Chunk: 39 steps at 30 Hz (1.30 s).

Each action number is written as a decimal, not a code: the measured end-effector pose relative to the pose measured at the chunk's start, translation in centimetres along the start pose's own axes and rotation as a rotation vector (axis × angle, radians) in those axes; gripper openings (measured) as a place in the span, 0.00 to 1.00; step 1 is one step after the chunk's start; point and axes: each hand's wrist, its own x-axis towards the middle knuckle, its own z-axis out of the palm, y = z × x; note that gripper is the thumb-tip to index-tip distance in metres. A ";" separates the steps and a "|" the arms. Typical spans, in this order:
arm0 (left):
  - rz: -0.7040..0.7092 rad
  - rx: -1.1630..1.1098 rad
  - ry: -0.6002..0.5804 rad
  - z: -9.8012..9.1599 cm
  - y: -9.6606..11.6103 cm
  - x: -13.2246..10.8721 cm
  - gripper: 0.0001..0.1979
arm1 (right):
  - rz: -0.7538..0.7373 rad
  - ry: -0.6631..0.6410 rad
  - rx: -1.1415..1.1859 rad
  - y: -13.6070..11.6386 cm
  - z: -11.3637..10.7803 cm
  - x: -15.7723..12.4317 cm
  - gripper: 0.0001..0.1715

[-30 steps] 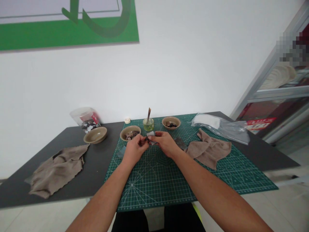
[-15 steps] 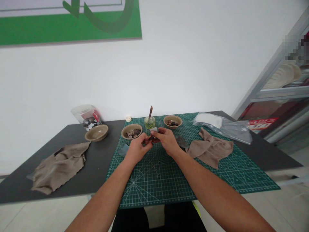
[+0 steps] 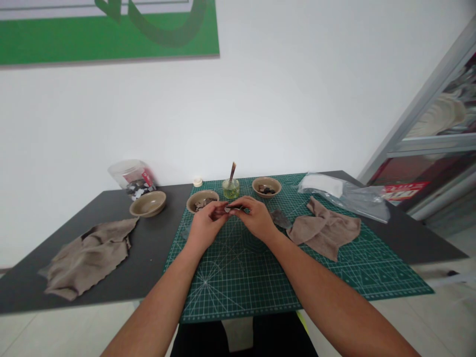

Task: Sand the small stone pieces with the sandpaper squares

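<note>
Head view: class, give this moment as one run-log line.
left hand: at small piece | right hand: holds it | position: above green mat | beyond hands: clear jar

Small piece [image 3: 228, 209] at your fingertips mostly covered, too small to identify.
Your right hand [image 3: 256, 216] hides most of it; your left hand [image 3: 204, 225] blocks the near edge of the left bowl [image 3: 190, 204] and some contents. Scrap [image 3: 185, 233] by your left wrist part hidden, material unclear. Dark bits [image 3: 266, 190] in the other bowl [image 3: 275, 184] too small to name. Sign [image 3: 74, 45] cropped top and left, forearms [image 3: 158, 302] cropped below, shelf contents [image 3: 441, 116] cropped right, blurry.
</note>
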 end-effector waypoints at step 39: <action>0.068 0.200 0.034 -0.4 0.5 -0.4 0.02 | -0.133 0.039 -0.151 -0.2 -0.1 -0.8 0.13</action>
